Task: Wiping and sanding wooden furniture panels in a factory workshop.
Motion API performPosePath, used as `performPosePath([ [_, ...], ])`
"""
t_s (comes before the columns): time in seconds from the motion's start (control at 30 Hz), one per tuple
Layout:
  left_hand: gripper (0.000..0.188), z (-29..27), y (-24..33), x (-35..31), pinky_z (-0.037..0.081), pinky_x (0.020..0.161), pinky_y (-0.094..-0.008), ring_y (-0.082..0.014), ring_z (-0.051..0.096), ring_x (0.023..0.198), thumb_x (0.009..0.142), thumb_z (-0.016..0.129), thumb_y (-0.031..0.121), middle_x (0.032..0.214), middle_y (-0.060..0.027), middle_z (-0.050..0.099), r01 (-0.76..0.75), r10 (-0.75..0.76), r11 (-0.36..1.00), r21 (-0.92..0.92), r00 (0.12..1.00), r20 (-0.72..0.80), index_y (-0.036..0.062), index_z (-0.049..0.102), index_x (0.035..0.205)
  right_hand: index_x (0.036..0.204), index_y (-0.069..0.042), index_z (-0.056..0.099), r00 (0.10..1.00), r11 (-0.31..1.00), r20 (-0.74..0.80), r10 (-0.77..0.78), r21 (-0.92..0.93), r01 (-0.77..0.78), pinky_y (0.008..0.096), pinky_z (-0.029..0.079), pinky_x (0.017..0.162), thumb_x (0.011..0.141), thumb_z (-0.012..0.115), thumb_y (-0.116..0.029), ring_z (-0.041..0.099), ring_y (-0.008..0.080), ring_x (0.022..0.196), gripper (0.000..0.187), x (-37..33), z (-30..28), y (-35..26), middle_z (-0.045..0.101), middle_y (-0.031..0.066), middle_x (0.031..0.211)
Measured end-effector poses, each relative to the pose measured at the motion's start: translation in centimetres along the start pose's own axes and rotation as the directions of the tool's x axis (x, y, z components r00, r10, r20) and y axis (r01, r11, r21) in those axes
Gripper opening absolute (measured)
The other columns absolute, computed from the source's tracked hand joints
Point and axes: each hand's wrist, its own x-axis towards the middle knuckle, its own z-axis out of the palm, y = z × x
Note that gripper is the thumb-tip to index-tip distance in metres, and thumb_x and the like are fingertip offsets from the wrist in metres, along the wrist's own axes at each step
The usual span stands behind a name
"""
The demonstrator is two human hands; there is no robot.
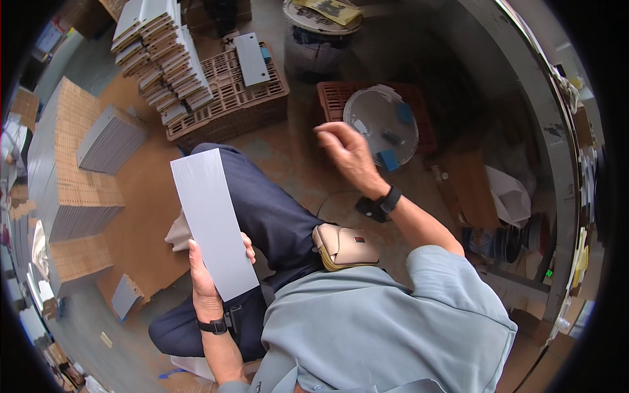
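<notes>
My left hand is closed around the lower part of a flat grey board, its thumb on one long edge and fingertips on the other. The board is long and rectangular, tilted over my left thigh, with its pale face up. Raised beside a round white bucket lid, my right hand has loosely bent fingers, somewhat blurred, with nothing visible in them. Two small blue pieces, one a blue pad, and a dark small block lie on that lid.
Stacked grey boards and a single holed board rest on a brown plastic crate. More board stacks stand at the left on brown sheeting. A large paint-smeared bucket is at the far middle; a metal frame borders the right.
</notes>
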Motion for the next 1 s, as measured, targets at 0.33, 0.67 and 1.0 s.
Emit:
performPosePath([
  [0.33,0.094,0.7,-0.9,0.8,0.058,0.078,-0.0418,-0.0294,0.067,0.091,0.096,0.033,0.081,0.110,-0.0197,0.063,0.057,-0.054,0.997,0.046,0.996,-0.066,-0.0051,0.058,0.125,0.121,-0.001,0.069,0.941,0.586,-0.335,0.042,-0.755,-0.295,0.0461,0.049,0.100,0.086,0.077,-0.029,0.065,0.0376,0.111,0.046,-2.7,-17.5,19.2,0.068,0.0202,0.117],
  [0.67,0.090,0.7,-0.9,1.4,0.058,0.088,-0.0418,-0.0289,0.068,0.099,0.097,0.040,0.077,0.117,-0.0212,0.065,0.053,-0.050,0.997,-0.064,0.998,0.047,-0.0035,0.054,0.136,0.121,-0.001,0.065,0.932,0.783,-0.357,0.065,-0.561,-0.269,0.0338,0.050,0.093,0.097,0.069,-0.022,0.066,0.0220,0.102,0.033,2.1,-16.1,14.1,0.070,0.0128,0.108],
  [1.0,0.091,2.1,0.3,1.9,0.060,0.077,-0.0432,-0.0331,0.069,0.090,0.100,0.033,0.077,0.109,-0.0264,0.065,0.048,-0.045,0.997,-0.055,0.998,0.051,-0.0044,0.049,0.138,0.127,-0.001,0.061,0.928,0.917,0.076,-0.366,0.198,0.346,0.0280,0.047,0.103,0.092,0.068,0.006,0.063,0.0144,0.112,0.037,9.0,0.7,-6.7,0.065,0.0033,0.115],
])
